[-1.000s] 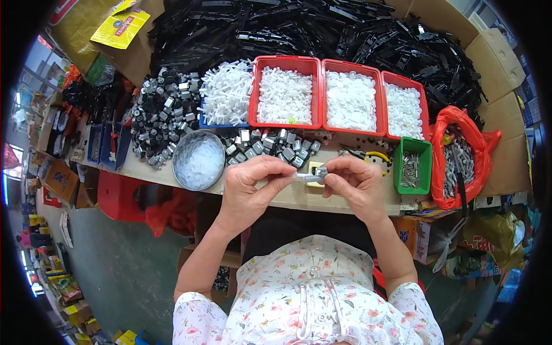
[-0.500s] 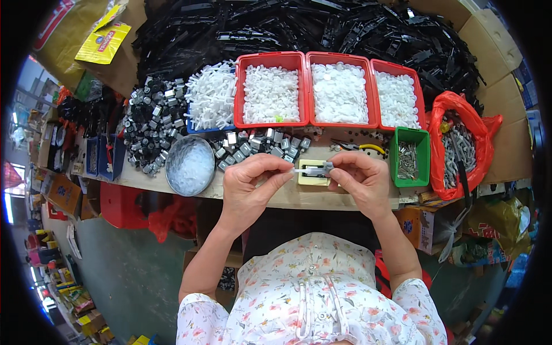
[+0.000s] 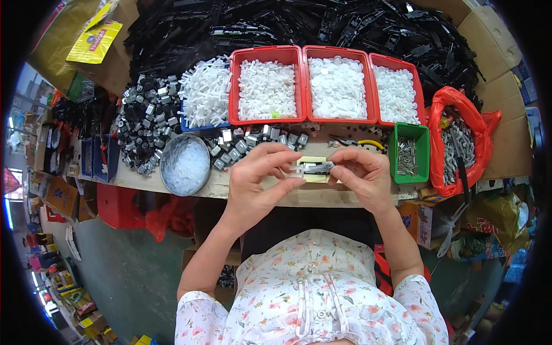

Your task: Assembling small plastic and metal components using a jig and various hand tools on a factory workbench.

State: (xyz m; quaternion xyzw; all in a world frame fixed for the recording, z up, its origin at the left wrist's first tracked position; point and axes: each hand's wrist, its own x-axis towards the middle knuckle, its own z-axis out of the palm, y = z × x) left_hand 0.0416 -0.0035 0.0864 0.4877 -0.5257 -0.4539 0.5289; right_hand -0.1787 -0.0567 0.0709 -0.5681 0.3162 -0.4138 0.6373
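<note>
Over the front of the bench, my hands hold one small assembly between them. My left hand (image 3: 257, 183) comes from the left, its thumb and forefinger spread around the end of a white plastic part (image 3: 295, 171); exact finger contact is partly hidden. My right hand (image 3: 363, 177) pinches a small grey piece (image 3: 325, 167) at the other end, between thumb and fingers. Directly beneath lies a pale yellow block (image 3: 314, 178) with a dark middle, partly covered by the hands and the parts.
Red bins (image 3: 267, 119) of white plastic parts stand behind, with black strips (image 3: 287, 26) heaped beyond. A metal bowl (image 3: 185, 165) and motor-like metal parts (image 3: 150, 109) lie left. Yellow-handled pliers (image 3: 368, 143), a green bin (image 3: 409, 154) of screws and a red bag (image 3: 445, 172) sit right.
My left thumb and forefinger have spread from a tight pinch to a wider hold around the white part's end. My right hand keeps its pinch. The whole view has shifted slightly.
</note>
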